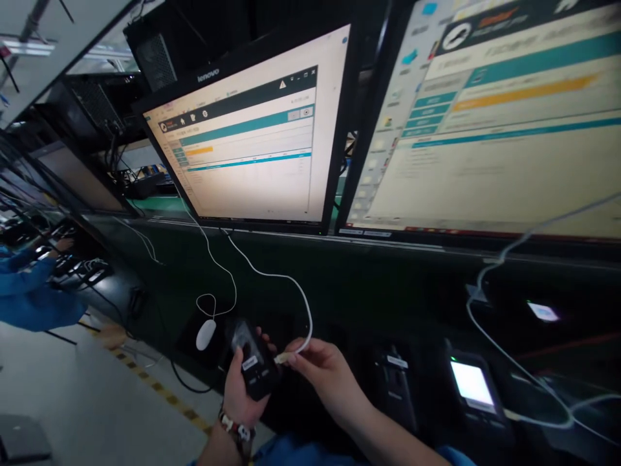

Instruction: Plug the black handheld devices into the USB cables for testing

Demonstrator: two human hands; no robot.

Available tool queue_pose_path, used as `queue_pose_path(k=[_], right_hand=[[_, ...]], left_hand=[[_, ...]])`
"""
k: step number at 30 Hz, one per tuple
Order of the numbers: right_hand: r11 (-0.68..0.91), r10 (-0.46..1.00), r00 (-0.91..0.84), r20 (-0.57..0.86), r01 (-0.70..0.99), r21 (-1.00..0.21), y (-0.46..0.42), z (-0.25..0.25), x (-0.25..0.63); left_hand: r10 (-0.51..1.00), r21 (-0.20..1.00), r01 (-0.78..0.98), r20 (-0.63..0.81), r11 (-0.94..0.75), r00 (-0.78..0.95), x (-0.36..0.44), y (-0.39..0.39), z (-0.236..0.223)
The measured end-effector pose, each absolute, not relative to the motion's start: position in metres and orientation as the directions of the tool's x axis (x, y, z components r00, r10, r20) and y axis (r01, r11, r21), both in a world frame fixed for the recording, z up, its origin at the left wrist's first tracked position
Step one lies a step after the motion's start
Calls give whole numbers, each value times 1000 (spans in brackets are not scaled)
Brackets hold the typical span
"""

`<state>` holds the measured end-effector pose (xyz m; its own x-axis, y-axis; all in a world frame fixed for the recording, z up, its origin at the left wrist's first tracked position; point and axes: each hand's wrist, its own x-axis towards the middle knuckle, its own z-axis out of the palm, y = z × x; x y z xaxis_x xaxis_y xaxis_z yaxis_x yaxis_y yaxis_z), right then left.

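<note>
A black handheld device with a small white label lies in my left hand, tilted, its screen dark. Thumb and fingers wrap round its edges. My right hand pinches the plug end of a white cable against the right side of that device. Whether the plug sits inside the port or only touches it, I cannot tell. From the plug the cable loops up to the bottom edge of the middle monitor. A white mouse rests just left of the device.
To the right lie another dark device and one with a lit white screen, a white cable at its side. A second monitor stands at right. At far left is a person in a blue sleeve.
</note>
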<state>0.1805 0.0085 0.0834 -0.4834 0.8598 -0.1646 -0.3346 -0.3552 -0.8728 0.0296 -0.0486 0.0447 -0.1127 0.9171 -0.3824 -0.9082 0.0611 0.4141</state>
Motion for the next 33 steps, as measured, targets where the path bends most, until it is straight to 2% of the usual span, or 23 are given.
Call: queue_pose_path(k=[3,9,13,18,26,33], right_hand=[[-354,866,-472,-167,-342,-870,-1,89,176],[-275,882,-453,-130,-270,-923,-17,93,172],[-221,892,-438,-114,-200,-955,-21,90,170],[-113,907,-411,-87,-37,-993,-16,83,173],[-284,916,-339,-215,-168,-944,-8,62,165],[-327,904,-343,-253,-175,-929,-3,58,166]], left_hand=[[944,398,-917,-315,34,-101,33,-55,46],[937,463,-885,-286,-47,-199,36,-63,35],[935,562,-824,-246,-76,-254,36,-63,33],[903,780,-624,-229,-52,-362,31,-63,36],[771,863,-505,-335,19,-542,38,-62,35],[756,827,-561,-390,37,-525,45,-56,34]])
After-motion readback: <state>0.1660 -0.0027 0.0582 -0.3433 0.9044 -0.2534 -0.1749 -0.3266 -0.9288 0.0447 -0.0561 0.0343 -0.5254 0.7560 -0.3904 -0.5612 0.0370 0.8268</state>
